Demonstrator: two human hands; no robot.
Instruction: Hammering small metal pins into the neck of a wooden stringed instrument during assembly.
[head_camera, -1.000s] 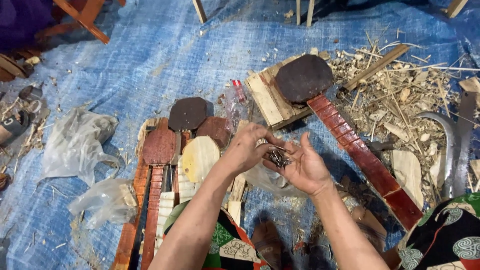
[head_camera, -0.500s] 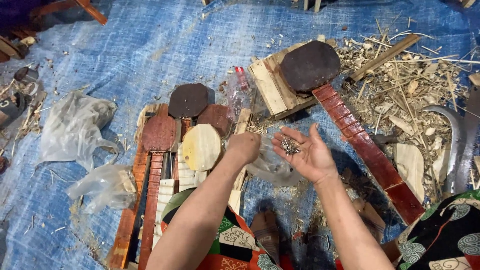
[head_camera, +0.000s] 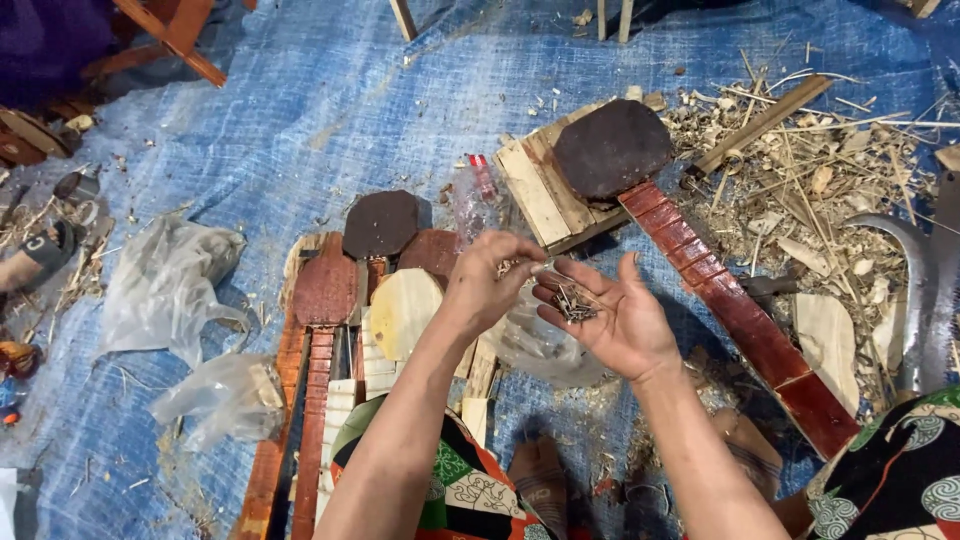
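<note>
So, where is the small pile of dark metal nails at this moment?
In the head view, the small pile of dark metal nails lies in the open palm of the right hand, just right of centre, with the left hand pinching beside it.

Floor woodworking workshop — wood shavings (head_camera: 800, 190), carved paddle-shaped pieces (head_camera: 325, 290), curved blade (head_camera: 905, 270) on blue tarp (head_camera: 300, 120).

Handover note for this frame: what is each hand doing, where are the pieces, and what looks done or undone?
Right hand: open, palm up, cupping a small pile of dark metal nails.
Left hand: fingertips pinched at the pile; whether they grip a nail cannot be told.
Below the hands: a round pale wooden paddle among red-brown wooden pieces on the blue tarp.
Done: nails gathered in the palm.
Left: no nail set into wood yet.
</note>
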